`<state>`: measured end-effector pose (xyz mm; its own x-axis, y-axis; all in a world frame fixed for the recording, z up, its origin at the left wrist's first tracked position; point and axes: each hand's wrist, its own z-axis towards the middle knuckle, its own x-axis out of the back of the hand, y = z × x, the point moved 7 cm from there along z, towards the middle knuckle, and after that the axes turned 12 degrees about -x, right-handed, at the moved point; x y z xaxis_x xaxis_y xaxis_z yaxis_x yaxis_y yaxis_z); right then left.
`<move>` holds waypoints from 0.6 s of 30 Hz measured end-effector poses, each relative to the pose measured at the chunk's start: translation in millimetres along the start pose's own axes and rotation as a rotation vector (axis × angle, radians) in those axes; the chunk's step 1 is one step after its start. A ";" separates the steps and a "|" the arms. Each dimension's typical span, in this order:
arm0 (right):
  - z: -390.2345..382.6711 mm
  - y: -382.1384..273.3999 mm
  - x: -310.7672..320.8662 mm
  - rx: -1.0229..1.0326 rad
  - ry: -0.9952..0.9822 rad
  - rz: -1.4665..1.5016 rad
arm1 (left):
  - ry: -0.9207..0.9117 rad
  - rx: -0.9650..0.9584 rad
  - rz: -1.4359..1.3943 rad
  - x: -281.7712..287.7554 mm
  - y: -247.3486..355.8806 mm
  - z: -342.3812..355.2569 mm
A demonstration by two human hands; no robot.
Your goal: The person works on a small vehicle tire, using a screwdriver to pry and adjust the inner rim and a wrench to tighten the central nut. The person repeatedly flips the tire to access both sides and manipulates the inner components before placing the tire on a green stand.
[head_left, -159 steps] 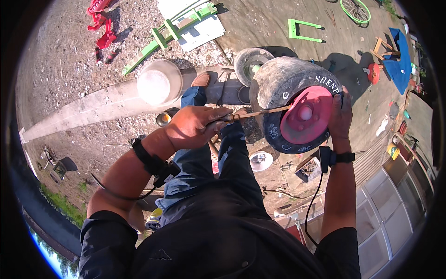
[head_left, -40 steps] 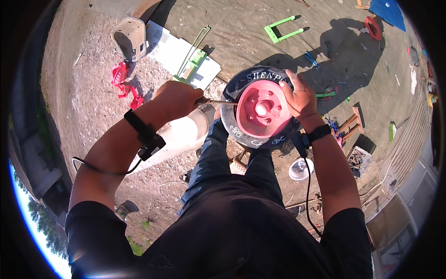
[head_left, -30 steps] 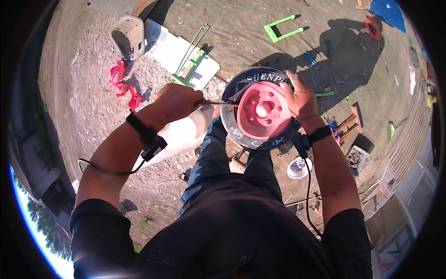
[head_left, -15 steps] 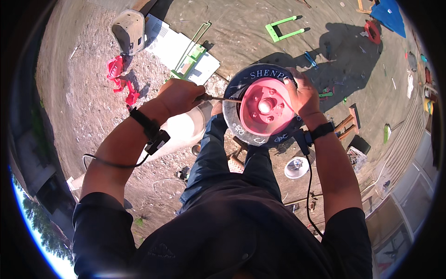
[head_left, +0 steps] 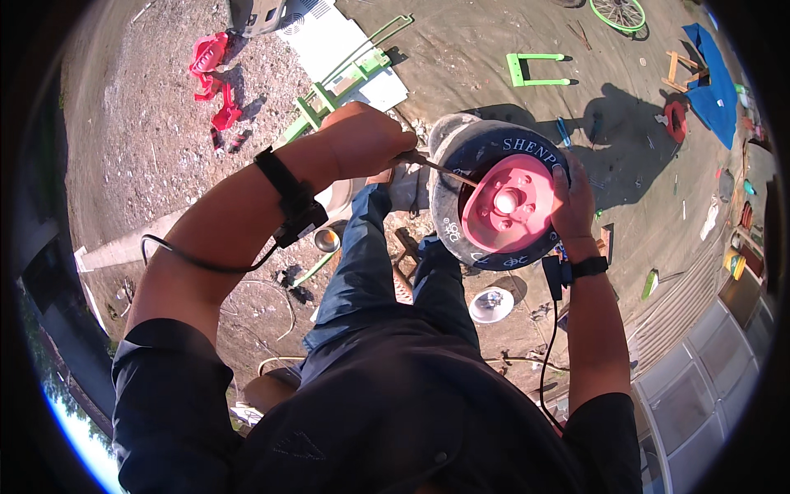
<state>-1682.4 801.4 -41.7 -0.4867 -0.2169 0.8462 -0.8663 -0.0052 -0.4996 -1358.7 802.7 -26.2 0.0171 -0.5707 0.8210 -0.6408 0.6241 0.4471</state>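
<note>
A black rubber tyre point(head_left: 451, 211) with white lettering stands tilted in front of my legs. Inside its opening sits a pink wheel rim point(head_left: 531, 185) with a round centre hub and several bolt holes, also at a slant. My left hand point(head_left: 370, 142) is closed around the handle of a screwdriver-like tool. The metal shaft of this screwdriver point(head_left: 448, 171) points right, its tip at the gap between tyre and rim. My right hand point(head_left: 573, 202) grips the tyre's right side, the palm next to the rim's edge; some fingers are hidden behind the tyre.
Green metal frames point(head_left: 350, 81) lie over a white panel point(head_left: 333, 37) at the far left, near red plastic pieces point(head_left: 224, 107). A light-green U-shaped bracket point(head_left: 516, 70) lies ahead. Right of my legs is a white bowl point(head_left: 491, 305) with small parts; left, a metal cup point(head_left: 327, 240).
The tyre and rim have shifted right in the view and tilted more, and the gap at the rim's left looks wider. My left hand has moved right with the screwdriver; the view has shifted too.
</note>
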 end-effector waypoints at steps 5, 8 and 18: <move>1.7 7.5 0.0 -0.137 -0.012 0.082 | 0.061 -0.038 -0.019 -3.0 1.2 -2.2; 1.4 -4.8 1.5 -0.265 -0.057 0.213 | 0.077 -0.023 -0.053 1.1 3.0 -3.7; -3.8 4.9 2.8 -0.311 -0.017 0.166 | 0.230 -0.099 -0.089 -4.4 4.1 -5.4</move>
<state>-1688.4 804.4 -41.1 -0.6243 -0.2065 0.7534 -0.7696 0.3282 -0.5477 -1357.3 810.6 -26.1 0.2509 -0.4966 0.8309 -0.5511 0.6325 0.5444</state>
